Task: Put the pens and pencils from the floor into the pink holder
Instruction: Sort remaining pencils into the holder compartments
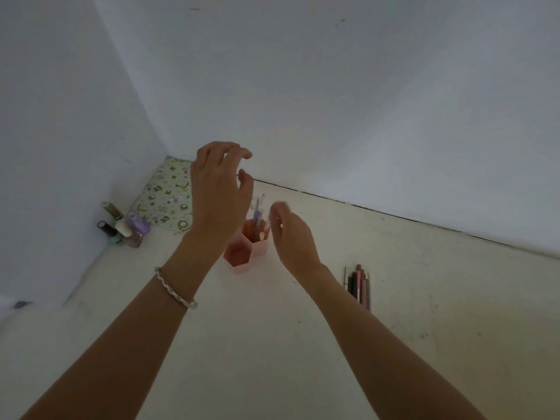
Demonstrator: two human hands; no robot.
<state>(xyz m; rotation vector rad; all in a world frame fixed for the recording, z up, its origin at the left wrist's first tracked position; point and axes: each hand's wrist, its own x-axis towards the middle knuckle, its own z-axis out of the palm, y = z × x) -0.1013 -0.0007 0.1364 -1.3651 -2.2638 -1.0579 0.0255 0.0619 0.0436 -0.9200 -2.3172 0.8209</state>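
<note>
A pink holder [242, 256] made of hexagonal cells stands on the pale floor near the wall. Several pens [259, 218] stick up out of its back cell; the front cell looks empty. My left hand [218, 192] hovers above and left of the holder, fingers loosely curved, holding nothing. My right hand [289, 234] is just right of the holder beside the standing pens, blurred, fingers relaxed with nothing visibly in them. A bundle of pens and pencils [359, 284] lies on the floor to the right of my right wrist.
Several nail polish bottles [124, 227] stand at the left by the wall. A green patterned mat [166, 195] lies in the corner behind them. White walls close off the left and back sides.
</note>
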